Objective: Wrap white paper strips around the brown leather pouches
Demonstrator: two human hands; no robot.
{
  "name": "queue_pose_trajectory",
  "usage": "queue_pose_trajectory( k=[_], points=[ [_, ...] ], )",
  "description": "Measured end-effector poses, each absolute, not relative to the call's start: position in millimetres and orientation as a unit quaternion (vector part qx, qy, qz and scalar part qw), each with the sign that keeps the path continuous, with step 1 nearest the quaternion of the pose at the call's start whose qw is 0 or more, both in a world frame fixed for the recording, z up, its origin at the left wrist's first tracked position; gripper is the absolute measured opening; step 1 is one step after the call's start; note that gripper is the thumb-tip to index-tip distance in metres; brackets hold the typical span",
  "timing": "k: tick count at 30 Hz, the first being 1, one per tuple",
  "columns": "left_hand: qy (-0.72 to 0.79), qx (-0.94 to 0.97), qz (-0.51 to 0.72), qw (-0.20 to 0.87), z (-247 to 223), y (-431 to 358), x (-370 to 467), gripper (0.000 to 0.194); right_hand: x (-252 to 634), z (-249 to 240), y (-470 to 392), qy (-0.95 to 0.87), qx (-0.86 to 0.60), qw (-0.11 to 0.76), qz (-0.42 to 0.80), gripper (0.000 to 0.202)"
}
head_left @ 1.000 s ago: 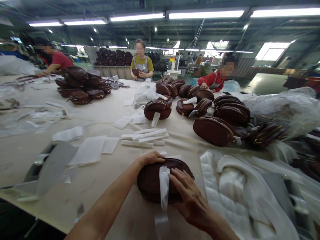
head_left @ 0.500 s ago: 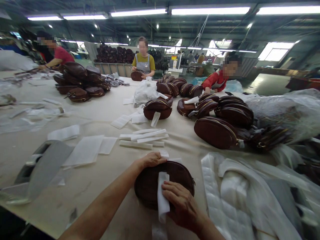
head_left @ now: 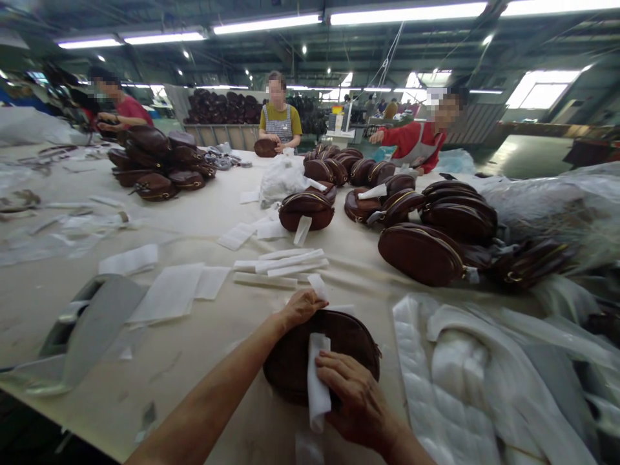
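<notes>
A dark brown oval zip bag (head_left: 285, 361) lies before me on the table. My left hand (head_left: 303, 307) is at its far upper edge, fingers closed on a short white foam strip (head_left: 318, 287) that sticks up there. Another white foam strip (head_left: 318, 381) runs down the front of the bag and past its near edge. Bent over this strip, the fingers of my right hand (head_left: 352, 394) hold it against the bag; the right thumb is hidden.
Loose white strips (head_left: 285, 263) and flat white sheets (head_left: 169, 294) lie beyond the bag. More brown bags (head_left: 419, 255) are heaped at the right and back left. White padded wrapping (head_left: 431, 374) lies right of my hand. Several co-workers (head_left: 279, 123) are around the table.
My left hand has lifted slightly, and its foam strip now stands up from the bag's edge. The right hand stays on the front strip. The co-worker in red has straightened and stretched out an arm.
</notes>
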State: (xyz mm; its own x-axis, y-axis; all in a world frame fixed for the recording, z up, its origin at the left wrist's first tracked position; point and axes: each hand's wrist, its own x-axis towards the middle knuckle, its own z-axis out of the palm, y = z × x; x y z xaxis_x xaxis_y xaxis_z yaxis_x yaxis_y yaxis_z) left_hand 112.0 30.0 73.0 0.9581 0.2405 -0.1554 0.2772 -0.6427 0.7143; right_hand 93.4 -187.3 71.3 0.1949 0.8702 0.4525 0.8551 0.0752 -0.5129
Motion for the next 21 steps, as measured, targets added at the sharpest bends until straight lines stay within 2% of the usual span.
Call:
queue_pose_trajectory(
  k=[9,16,21],
  points=[
    [0.147,0.909,0.003,0.389,79,25,113,0.04,90,69,-187,-0.615,-0.686,0.387,0.039,0.044],
    [0.136,0.906,-0.008,0.401,82,25,106,0.041,127,109,-186,-0.58,-0.668,0.406,0.229,0.056],
    [0.124,0.903,-0.002,0.411,85,24,104,0.037,163,103,-145,-0.461,-0.836,0.274,0.12,0.035]
  ],
)
